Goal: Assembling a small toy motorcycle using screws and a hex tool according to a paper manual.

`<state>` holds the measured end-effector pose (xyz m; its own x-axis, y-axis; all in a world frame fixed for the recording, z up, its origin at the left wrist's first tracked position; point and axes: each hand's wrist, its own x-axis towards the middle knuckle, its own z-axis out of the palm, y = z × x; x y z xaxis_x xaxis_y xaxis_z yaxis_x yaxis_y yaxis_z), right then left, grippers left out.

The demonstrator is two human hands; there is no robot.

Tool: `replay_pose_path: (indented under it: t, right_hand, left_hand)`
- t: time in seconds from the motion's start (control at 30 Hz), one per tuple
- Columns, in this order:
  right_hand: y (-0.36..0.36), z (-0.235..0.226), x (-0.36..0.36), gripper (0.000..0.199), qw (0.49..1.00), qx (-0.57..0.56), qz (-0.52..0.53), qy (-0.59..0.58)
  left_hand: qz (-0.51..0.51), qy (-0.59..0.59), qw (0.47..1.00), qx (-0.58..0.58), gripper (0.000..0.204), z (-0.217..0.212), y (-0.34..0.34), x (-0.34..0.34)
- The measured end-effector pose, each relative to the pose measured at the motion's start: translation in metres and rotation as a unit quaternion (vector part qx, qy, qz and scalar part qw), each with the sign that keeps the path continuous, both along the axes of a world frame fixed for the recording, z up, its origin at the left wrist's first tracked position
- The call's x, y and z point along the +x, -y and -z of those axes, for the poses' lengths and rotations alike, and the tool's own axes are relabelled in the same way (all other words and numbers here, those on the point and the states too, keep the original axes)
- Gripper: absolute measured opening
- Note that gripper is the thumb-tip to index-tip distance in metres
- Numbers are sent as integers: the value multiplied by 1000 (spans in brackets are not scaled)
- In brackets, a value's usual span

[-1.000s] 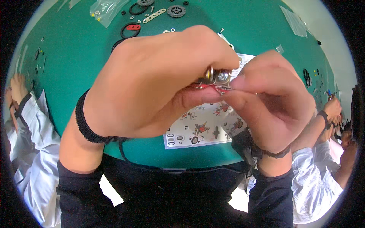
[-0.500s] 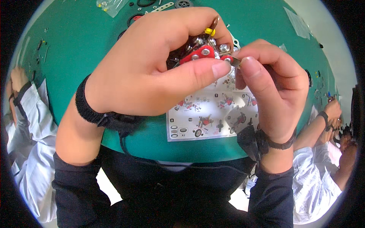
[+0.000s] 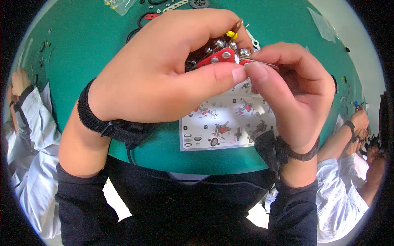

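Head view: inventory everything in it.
Assembly: one, red-silver-yellow, in left hand
Thin metal piece: one, silver, in right hand
Instruction sheet: one, white, below hands
Table: one, green, beneath
Wheel: one, grey, top edge
Perforated strip: one, pale, by wheel
Rings: several, black, upper left
Short strip: one, red, by rings
Bags: two, transparent, upper left, upper right
Other people: several, pale-sleeved, both edges
Wristbands: two, black, wrists
Hands: two, bare, centre

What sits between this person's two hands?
In the head view, the end of a red and silver assembly sits between the left hand and the right hand, which holds a thin metal piece.
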<state>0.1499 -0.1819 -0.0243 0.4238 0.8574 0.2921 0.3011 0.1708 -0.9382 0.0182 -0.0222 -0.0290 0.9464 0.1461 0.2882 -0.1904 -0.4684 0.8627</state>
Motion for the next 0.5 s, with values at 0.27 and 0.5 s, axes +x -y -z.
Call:
replay_pose_path:
  t: [0.27,0.5]
  right_hand:
    - [-4,1,-4,10,995,-57,45,-62]
    - [-4,0,-9,10,993,-96,42,-56]
  left_hand:
    - [-19,-219,929,-298,24,-25,-3,1]
    - [13,-269,842,-467,58,-34,-10,-2]
